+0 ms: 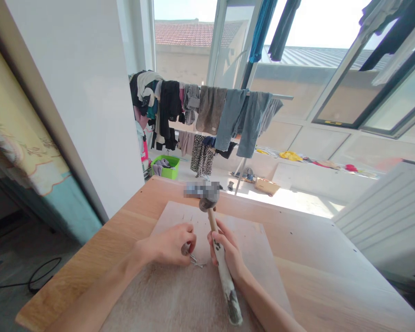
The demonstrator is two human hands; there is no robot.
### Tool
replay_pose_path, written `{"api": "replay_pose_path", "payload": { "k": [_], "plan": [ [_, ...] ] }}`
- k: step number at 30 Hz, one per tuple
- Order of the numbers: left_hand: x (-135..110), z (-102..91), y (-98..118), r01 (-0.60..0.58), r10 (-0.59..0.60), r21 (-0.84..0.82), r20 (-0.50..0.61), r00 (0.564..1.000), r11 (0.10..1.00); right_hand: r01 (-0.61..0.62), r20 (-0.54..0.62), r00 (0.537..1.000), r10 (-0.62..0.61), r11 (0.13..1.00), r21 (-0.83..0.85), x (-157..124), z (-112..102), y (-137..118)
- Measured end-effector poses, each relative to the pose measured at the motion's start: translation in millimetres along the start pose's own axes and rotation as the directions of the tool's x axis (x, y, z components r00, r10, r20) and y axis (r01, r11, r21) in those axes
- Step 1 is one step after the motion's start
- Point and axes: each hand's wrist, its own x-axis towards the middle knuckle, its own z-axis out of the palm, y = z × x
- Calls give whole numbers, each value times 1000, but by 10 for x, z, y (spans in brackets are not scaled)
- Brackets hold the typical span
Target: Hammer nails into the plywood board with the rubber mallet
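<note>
Hammer (222,263) over board (159,290), probably nails (200,265), wooden table (90,258), hung laundry (210,110)

In our right hand (230,251) we hold a hammer (224,276), its head toward the far edge of the board (257,251). Our left hand (175,243), with fingers curled, is just beside loose nails (198,264). The board lies on a wooden table (318,263).

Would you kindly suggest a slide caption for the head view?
Right hand grips a hammer; left hand, fingers curled, is at loose nails on a board atop a wooden table.
</note>
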Motion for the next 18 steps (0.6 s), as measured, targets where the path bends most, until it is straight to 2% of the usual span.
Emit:
{"api": "replay_pose_path", "payload": {
  "k": [6, 11, 13, 16, 18],
  "plan": [
    [7, -28, -17, 3, -3, -37, -4, 1000, 999, 5, 32, 999, -4, 1000, -18, -12, 4, 22],
    [80, -12, -67, -23, -2, -162, -152, 988, 986, 26, 33, 999, -26, 999, -24, -3, 6, 2],
    [129, 8, -95, -51, -9, -210, -276, 961, 976, 25, 25, 999, -25, 999, -20, 1, 6, -7],
    [238, 34, -155, -105, -6, -200, -489, 872, 974, 16, 16, 1000, -16, 1000, 2, 11, 4, -19],
    [331, 42, -207, -125, 23, -137, -577, 816, 983, 18, 5, 1000, -18, 1000, 15, 18, 0, -27]
  ]
}}
